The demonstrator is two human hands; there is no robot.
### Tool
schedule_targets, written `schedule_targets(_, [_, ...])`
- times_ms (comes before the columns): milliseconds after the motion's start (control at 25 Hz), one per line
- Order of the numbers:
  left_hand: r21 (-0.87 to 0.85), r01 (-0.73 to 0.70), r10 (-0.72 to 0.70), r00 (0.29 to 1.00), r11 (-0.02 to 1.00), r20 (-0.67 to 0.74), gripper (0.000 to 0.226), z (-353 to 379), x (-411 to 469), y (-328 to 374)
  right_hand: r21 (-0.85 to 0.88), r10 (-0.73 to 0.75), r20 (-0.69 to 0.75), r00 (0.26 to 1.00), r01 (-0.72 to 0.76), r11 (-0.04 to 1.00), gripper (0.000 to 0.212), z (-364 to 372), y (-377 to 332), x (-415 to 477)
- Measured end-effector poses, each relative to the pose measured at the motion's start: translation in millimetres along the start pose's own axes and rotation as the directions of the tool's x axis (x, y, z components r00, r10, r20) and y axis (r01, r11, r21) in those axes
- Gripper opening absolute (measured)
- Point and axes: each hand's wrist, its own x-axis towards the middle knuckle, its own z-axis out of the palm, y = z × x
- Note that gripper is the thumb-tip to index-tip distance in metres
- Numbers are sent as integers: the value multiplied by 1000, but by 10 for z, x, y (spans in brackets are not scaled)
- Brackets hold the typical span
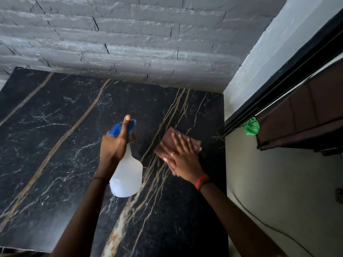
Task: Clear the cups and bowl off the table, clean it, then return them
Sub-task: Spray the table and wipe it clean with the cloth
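Note:
A black marble table (55,136) with gold and white veins fills the view. My left hand (115,145) grips the neck of a translucent spray bottle (128,175) with a blue trigger head, held above the table's middle, thumb raised along the head. My right hand (182,158) lies flat, fingers straight, pressing a reddish checked cloth (168,140) onto the table near its right side. No cups or bowl are in view.
A grey stone-textured wall (130,43) runs along the table's far edge. A white wall with a black-framed window (278,86) stands to the right. A green bag (251,126) hangs at the frame. Floor and a thin cable (259,217) lie right of the table.

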Motion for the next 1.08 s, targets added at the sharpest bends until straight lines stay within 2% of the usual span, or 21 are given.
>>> schedule_targets(120, [1,5,-5,1000,1000,-8,35,50,102,66,-5,-4,-19,1000,4,1000,53,64,134,-561])
schedule_targets(240, [-24,20,-20,1000,1000,-2,34,73,172,91,-38,99,-6,995,-99,994,54,-1,838,-530])
schedule_targets(320, [-43,35,-35,999,998,-15,33,63,189,105,-91,205,41,978,-200,975,55,-56,1339,-245])
schedule_targets(400, [-45,44,-46,998,998,-36,33,25,199,94,-72,315,14,949,-313,947,61,-201,1646,170])
schedule_targets(520, [-30,47,-49,997,998,-61,35,-69,199,-33,2,406,23,914,-406,914,59,-494,1651,975])
schedule_targets(600, [-31,73,-76,993,997,-87,35,-161,191,-121,38,415,58,908,-418,908,56,-564,1437,1453])
schedule_targets(720, [-18,89,-90,989,996,-119,37,-306,177,-229,30,331,68,941,-334,942,57,-509,911,1867])
schedule_targets(840, [-6,88,-88,985,996,-145,49,-433,142,-291,-9,139,90,986,-139,990,57,-407,282,1846])
schedule_targets(1000, [-28,81,-84,983,996,-165,45,-522,93,-266,-28,-108,126,986,112,993,59,-165,-358,1147])
schedule_targets(1080, [-46,74,-81,983,996,-165,49,-557,73,-246,-43,-163,95,982,168,985,58,-57,-421,644])
